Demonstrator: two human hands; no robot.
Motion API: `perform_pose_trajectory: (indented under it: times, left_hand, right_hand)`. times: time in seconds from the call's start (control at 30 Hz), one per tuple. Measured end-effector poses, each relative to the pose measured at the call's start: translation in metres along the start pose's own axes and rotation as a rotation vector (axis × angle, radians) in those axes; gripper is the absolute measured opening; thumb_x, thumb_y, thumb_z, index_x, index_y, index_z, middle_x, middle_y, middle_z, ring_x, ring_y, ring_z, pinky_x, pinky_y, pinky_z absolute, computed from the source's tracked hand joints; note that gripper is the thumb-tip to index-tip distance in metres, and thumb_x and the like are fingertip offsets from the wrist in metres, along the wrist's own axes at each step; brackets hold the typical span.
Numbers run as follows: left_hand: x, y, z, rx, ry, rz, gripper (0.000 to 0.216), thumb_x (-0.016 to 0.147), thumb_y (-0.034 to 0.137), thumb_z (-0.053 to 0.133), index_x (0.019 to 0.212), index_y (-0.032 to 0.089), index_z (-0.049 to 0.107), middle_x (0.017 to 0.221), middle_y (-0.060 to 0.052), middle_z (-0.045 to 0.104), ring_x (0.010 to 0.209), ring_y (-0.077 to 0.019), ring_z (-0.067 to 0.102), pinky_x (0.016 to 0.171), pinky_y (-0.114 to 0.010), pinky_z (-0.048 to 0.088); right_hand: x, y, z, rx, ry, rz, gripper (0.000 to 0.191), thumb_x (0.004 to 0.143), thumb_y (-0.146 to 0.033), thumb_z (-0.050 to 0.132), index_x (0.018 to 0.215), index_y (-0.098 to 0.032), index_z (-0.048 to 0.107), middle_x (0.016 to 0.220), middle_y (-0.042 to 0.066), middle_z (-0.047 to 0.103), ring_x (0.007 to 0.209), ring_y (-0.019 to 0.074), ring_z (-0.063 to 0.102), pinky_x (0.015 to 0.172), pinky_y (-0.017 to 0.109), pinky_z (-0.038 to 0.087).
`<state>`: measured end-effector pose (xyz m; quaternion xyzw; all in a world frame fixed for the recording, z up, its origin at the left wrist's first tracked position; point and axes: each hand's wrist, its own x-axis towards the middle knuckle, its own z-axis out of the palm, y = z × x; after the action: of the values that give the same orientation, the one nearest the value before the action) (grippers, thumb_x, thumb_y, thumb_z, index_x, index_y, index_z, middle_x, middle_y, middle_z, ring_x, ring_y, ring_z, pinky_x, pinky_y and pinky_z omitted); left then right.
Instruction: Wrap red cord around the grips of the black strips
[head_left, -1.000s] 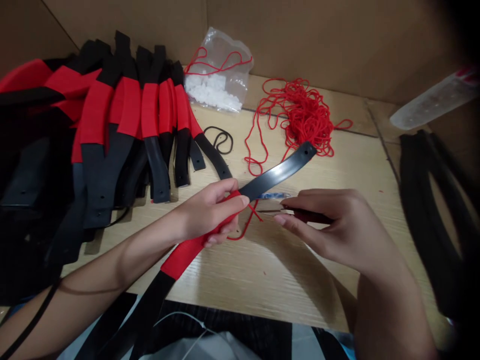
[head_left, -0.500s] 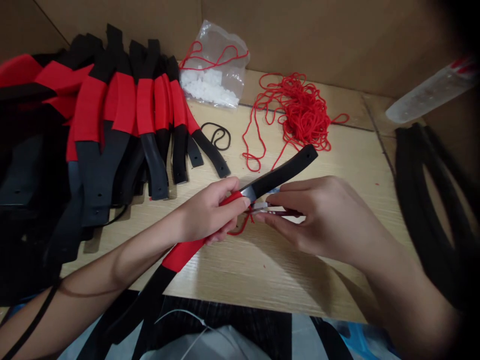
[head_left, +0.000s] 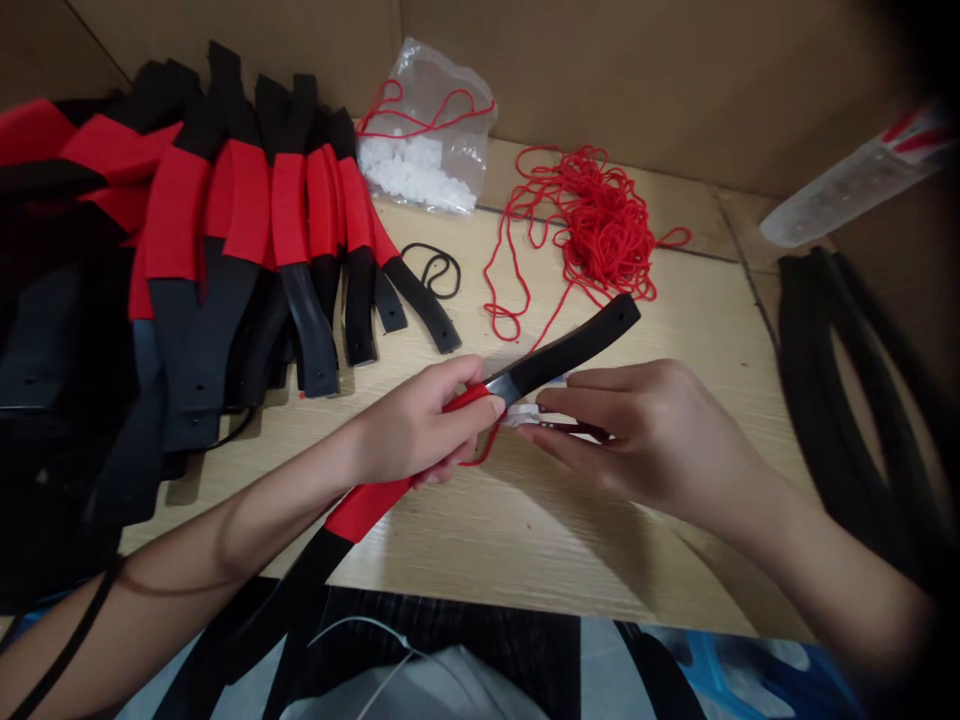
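Note:
My left hand (head_left: 424, 425) grips a black strap (head_left: 570, 355) at its red wrapped section (head_left: 367, 508), and the strap's far end points up to the right. My right hand (head_left: 645, 435) pinches small scissors (head_left: 559, 425) with dark red handles. Their metal blades sit just right of my left fingertips, partly hidden by my right fingers. A thin red cord (head_left: 487, 447) hangs from the wrapping below the blades. I cannot tell whether the blades touch it.
Stacked red-and-black straps (head_left: 225, 230) fill the left of the wooden table (head_left: 525, 540). Behind lie a plastic bag (head_left: 420, 150) of white pieces, a red cord tangle (head_left: 600, 225) and a black loop (head_left: 431, 270). Black straps (head_left: 832, 400) lie right; cardboard walls (head_left: 637, 80) stand behind.
My right hand has moved left, bringing the scissor blades up to the red cord beside my left fingertips. My left hand has stayed on the strap, and the view has shifted slightly.

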<state>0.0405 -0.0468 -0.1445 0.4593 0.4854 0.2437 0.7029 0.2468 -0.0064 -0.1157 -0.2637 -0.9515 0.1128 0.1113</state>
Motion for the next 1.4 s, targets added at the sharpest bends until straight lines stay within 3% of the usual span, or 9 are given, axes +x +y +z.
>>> perform_pose_trajectory:
  times: [0.43,0.73,1.0,1.23,1.4]
  left_hand:
    - [0.002,-0.004,0.002,0.015,-0.037,-0.012,0.023,0.095,0.034,0.047,0.078,0.023,0.035,0.050,0.010,0.046,0.031,-0.0045,0.037,0.028,-0.012,0.028]
    - [0.002,-0.004,0.000,-0.003,-0.025,0.000,0.022,0.096,0.031,0.045,0.078,0.024,0.033,0.046,0.010,0.045,0.029,-0.0053,0.036,0.028,-0.013,0.028]
    - [0.003,0.000,-0.002,-0.102,-0.059,-0.031,0.021,0.096,0.030,0.045,0.078,0.024,0.035,0.046,0.010,0.045,0.028,-0.0048,0.035,0.026,-0.012,0.027]
    - [0.002,0.007,-0.011,-0.170,0.020,-0.059,0.018,0.094,0.035,0.049,0.085,0.025,0.038,0.044,0.010,0.046,0.026,-0.0058,0.036,0.025,-0.012,0.029]
    - [0.003,0.010,-0.018,-0.206,0.070,-0.014,0.014,0.094,0.033,0.049,0.087,0.025,0.039,0.043,0.010,0.046,0.026,-0.0064,0.035,0.025,-0.012,0.028]
  right_hand:
    - [-0.006,-0.001,0.002,-0.004,0.013,-0.033,0.031,0.098,-0.027,0.050,0.083,-0.011,0.071,0.056,0.000,0.053,0.046,0.0097,0.045,0.048,0.025,0.029]
    - [-0.011,-0.004,0.003,0.037,-0.065,-0.002,0.036,0.098,-0.026,0.048,0.073,-0.013,0.070,0.054,0.000,0.053,0.047,0.0099,0.046,0.049,0.025,0.031]
    - [-0.030,0.027,-0.002,-0.184,-0.034,0.277,0.028,0.091,-0.034,0.054,0.077,-0.015,0.071,0.063,0.005,0.066,0.050,0.0147,0.056,0.050,0.026,0.033]
    - [-0.041,0.055,0.000,-0.407,0.022,0.618,0.032,0.092,-0.042,0.054,0.094,-0.015,0.071,0.085,0.011,0.074,0.070,0.0246,0.065,0.053,0.029,0.030]
    - [-0.036,0.054,0.011,-0.442,-0.008,0.620,0.029,0.095,-0.039,0.052,0.095,-0.015,0.068,0.090,0.012,0.072,0.081,0.0253,0.063,0.056,0.031,0.030]
